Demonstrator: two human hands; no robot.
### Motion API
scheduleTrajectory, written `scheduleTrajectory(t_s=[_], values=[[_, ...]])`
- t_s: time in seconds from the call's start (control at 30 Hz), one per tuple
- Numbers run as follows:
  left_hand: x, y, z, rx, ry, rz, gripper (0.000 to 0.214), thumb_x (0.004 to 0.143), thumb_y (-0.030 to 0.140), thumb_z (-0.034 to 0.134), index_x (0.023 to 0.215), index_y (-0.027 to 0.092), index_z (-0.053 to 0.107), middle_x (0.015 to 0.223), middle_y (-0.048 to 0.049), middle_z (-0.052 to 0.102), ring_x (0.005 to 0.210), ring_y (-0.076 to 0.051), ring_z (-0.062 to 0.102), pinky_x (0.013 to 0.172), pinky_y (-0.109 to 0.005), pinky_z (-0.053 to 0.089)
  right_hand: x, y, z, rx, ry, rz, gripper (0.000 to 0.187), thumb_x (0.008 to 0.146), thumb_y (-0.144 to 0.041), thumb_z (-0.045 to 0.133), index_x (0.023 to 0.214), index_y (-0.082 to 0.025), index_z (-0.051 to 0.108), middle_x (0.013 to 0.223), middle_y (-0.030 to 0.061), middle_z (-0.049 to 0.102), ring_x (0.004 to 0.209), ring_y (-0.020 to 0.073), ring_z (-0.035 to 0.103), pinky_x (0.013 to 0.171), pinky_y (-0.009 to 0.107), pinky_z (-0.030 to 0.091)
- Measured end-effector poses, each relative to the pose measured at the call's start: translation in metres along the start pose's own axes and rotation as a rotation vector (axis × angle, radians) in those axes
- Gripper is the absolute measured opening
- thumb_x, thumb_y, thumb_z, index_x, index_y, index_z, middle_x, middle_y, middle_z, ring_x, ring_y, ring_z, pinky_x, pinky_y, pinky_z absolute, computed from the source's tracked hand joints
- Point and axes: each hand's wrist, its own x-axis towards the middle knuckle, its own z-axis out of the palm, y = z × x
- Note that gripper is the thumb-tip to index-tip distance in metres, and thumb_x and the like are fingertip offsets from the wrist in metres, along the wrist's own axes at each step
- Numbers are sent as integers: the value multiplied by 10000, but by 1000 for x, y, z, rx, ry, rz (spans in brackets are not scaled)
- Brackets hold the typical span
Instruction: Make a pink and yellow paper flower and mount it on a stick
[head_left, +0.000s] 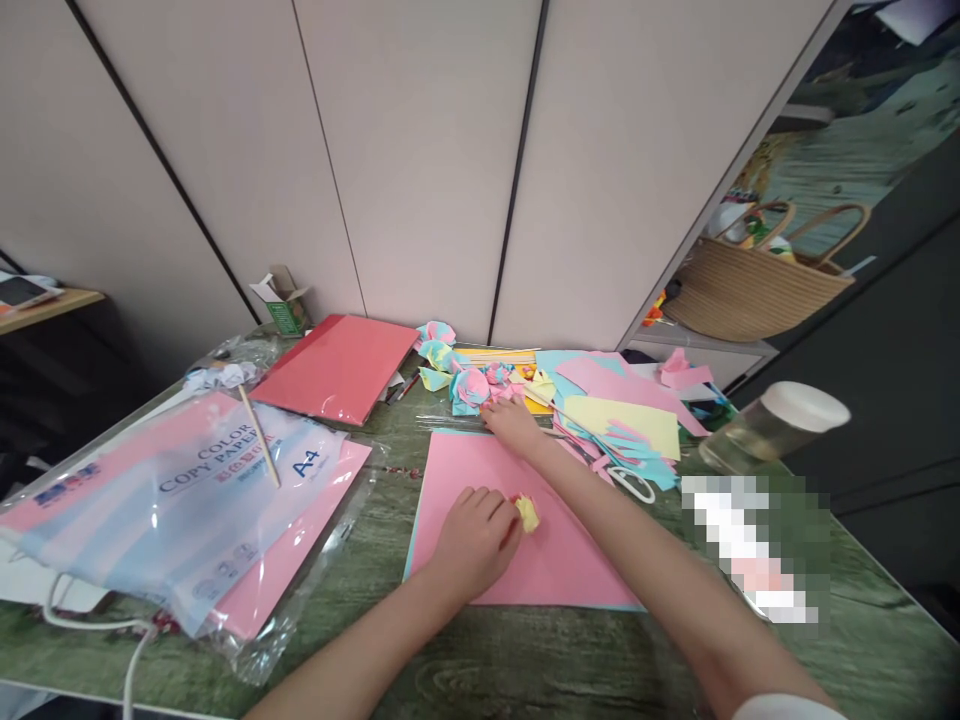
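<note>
Toward the desk's left edge lies a copy-paper pack [180, 500], then on the pink sheet [517, 530] the left hand [474, 540] curls around a yellow paper wad [529, 513], bare pink around it, while the right hand [510, 420], fingers flat, reaches the sheet's far edge beside crumpled paper flowers [469, 385].

Office craft desk: A4 copy paper pack [187, 490], partition wall panels [420, 150], colored paper scraps [615, 420].

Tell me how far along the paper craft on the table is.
Done: several crumpled paper flowers lie at the table's far edge, with cut scraps beside them. In hand: the left hand grips a small yellow piece on the pink sheet; the right hand reaches the flowers. Left: the pink sheet looks uncut, and the paper pack holds more.
</note>
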Motion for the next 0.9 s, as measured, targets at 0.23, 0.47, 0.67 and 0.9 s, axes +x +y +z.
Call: scheduleTrajectory(t_s=[0.23,0.47,0.67,0.9], values=[[-2,0,0,-70,11,4,114,805,198,435,768,172,540,733,-41,551,712,-144,495,627,-286,381,5,-12,-5,-21,-8,-16,267,859,-102,316,938,-90,571,930,153,618,917,221,507,788,361,274],[-4,-1,5,-126,44,3,82,775,143,451,753,167,526,743,-41,556,725,-141,504,646,-274,405,4,-17,-16,53,67,37,215,839,-76,343,937,-92,534,907,140,616,884,215,523,779,344,308],[-5,-3,5,-142,-1,-40,80,771,136,443,745,173,510,733,-30,548,701,-136,502,629,-261,410,-16,-13,-53,216,256,185,261,921,-173,207,984,-125,455,895,70,590,819,127,536,688,218,367],[-3,-2,1,-133,-93,-113,79,776,148,431,761,183,500,757,-13,544,675,-122,507,603,-234,392,-105,-10,-79,471,532,311,154,897,-217,310,885,-168,454,851,45,554,820,135,500,740,246,382]])
